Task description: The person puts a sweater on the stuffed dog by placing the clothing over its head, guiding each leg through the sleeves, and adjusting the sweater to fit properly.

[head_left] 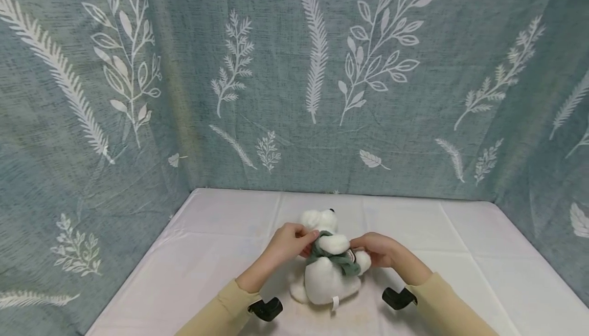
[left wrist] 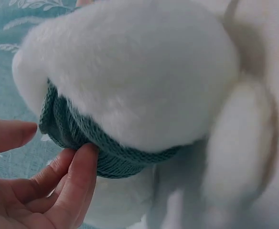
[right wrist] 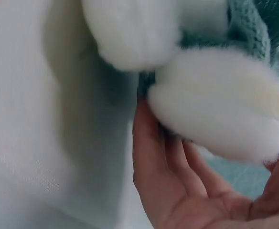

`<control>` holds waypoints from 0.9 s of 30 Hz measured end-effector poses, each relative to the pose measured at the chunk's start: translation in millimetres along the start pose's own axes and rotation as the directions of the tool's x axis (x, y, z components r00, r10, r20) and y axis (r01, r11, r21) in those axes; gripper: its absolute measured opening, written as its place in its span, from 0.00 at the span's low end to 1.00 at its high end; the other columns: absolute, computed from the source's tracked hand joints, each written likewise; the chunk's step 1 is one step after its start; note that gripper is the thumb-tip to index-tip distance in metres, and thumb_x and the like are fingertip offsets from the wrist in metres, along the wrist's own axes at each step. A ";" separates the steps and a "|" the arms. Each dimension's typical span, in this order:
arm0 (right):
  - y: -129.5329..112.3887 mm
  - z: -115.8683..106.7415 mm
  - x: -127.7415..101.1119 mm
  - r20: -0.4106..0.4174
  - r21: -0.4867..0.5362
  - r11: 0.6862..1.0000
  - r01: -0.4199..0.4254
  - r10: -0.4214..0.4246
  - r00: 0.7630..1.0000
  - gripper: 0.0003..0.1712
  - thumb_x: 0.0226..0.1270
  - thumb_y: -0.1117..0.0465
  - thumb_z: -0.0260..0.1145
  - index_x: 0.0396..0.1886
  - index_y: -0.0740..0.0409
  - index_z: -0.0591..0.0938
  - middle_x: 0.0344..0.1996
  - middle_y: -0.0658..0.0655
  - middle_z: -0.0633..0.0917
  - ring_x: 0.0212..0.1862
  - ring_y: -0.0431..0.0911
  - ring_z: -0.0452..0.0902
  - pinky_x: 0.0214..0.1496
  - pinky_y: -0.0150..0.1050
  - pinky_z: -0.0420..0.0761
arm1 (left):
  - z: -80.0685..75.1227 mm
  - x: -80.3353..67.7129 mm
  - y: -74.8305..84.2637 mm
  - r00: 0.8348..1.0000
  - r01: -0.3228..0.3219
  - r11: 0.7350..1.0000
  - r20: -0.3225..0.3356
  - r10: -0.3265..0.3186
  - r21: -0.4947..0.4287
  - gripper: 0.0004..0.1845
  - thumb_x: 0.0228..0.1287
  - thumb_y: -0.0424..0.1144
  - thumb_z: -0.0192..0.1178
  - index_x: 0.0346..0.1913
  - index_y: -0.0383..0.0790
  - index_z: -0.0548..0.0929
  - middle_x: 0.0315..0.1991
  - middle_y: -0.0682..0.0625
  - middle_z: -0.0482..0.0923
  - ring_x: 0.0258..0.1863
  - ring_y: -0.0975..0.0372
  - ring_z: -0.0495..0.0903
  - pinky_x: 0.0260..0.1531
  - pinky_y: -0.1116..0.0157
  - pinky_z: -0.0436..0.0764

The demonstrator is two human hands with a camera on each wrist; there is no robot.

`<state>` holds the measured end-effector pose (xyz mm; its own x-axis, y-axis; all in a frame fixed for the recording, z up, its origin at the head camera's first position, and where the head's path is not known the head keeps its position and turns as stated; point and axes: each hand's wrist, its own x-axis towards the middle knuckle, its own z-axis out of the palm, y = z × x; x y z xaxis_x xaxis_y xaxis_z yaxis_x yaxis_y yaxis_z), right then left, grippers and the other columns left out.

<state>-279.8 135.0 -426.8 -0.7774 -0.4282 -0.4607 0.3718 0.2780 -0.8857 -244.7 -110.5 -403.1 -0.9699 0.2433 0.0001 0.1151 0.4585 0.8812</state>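
Note:
A white plush bear point(head_left: 326, 274) sits on the white table point(head_left: 460, 254), facing away, with a green knitted scarf point(head_left: 338, 262) round its neck. My left hand point(head_left: 294, 241) is at the left of its neck. In the left wrist view its curled fingers point(left wrist: 77, 176) hook the lower edge of the scarf point(left wrist: 111, 157) under the plush head point(left wrist: 139, 71), and the thumb point(left wrist: 10, 133) stands a little apart. My right hand point(head_left: 375, 249) is at the bear's right side. Its nearly straight fingers point(right wrist: 151, 138) lie under a plush paw point(right wrist: 220, 105), touching near the scarf point(right wrist: 249, 33).
A blue-green curtain point(head_left: 294, 70) printed with white leaves closes the back and both sides of the table. Black camera mounts point(head_left: 266, 309) point(head_left: 397, 297) sit on both wrists. A small white tag point(head_left: 335, 303) hangs from the bear's back.

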 end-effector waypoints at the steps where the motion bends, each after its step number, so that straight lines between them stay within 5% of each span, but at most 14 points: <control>1: -0.6 1.3 -1.8 -0.032 0.009 1.000 0.003 -0.003 0.999 0.14 0.67 0.59 0.56 0.41 0.66 0.79 0.35 0.54 0.80 0.35 0.40 0.79 0.39 0.35 0.81 | 0.2 1.2 0.3 1.000 0.000 1.000 -0.005 0.000 0.006 0.20 0.65 0.52 0.58 0.33 0.36 0.83 0.26 0.47 0.83 0.24 0.61 0.83 0.31 0.59 0.83; 9: -11.7 13.9 -16.1 -0.294 -0.031 0.996 0.081 -0.087 0.952 0.28 0.62 0.54 0.66 0.56 0.70 0.77 0.45 0.60 0.83 0.35 0.40 0.82 0.37 0.35 0.82 | 0.3 9.2 9.2 0.997 0.012 0.995 -0.079 -0.004 0.103 0.23 0.62 0.59 0.58 0.36 0.40 0.84 0.28 0.52 0.82 0.25 0.63 0.81 0.27 0.66 0.78; 15: -17.2 22.4 -21.6 -0.381 -0.095 0.986 0.136 -0.162 0.910 0.27 0.60 0.54 0.68 0.56 0.66 0.79 0.52 0.62 0.81 0.40 0.41 0.81 0.41 0.37 0.82 | -0.8 10.9 19.0 0.995 0.028 0.987 -0.095 -0.013 0.157 0.23 0.59 0.63 0.59 0.30 0.44 0.83 0.24 0.52 0.80 0.24 0.60 0.78 0.23 0.65 0.74; 22: -21.9 29.6 -24.9 -0.460 -0.124 0.974 0.190 -0.226 0.859 0.28 0.57 0.53 0.71 0.56 0.60 0.80 0.54 0.62 0.80 0.51 0.49 0.79 0.50 0.44 0.80 | -0.6 11.3 24.2 0.991 0.002 0.989 -0.134 0.018 0.150 0.16 0.59 0.53 0.63 0.36 0.42 0.84 0.31 0.51 0.81 0.28 0.62 0.78 0.26 0.65 0.76; 27: -22.1 31.8 -24.7 -0.491 -0.112 0.972 0.208 -0.236 0.839 0.28 0.57 0.54 0.72 0.56 0.61 0.80 0.51 0.63 0.82 0.49 0.48 0.80 0.49 0.44 0.80 | 0.6 13.1 22.6 0.988 -0.006 0.993 -0.152 0.024 0.115 0.13 0.58 0.48 0.63 0.38 0.41 0.84 0.33 0.50 0.81 0.30 0.62 0.78 0.29 0.66 0.77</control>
<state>-252.7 112.0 -397.7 -0.9888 -0.0022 -0.1495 0.1430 0.2779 -0.9499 -254.7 -96.4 -383.5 -0.9883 0.1210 0.0932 0.1451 0.5523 0.8209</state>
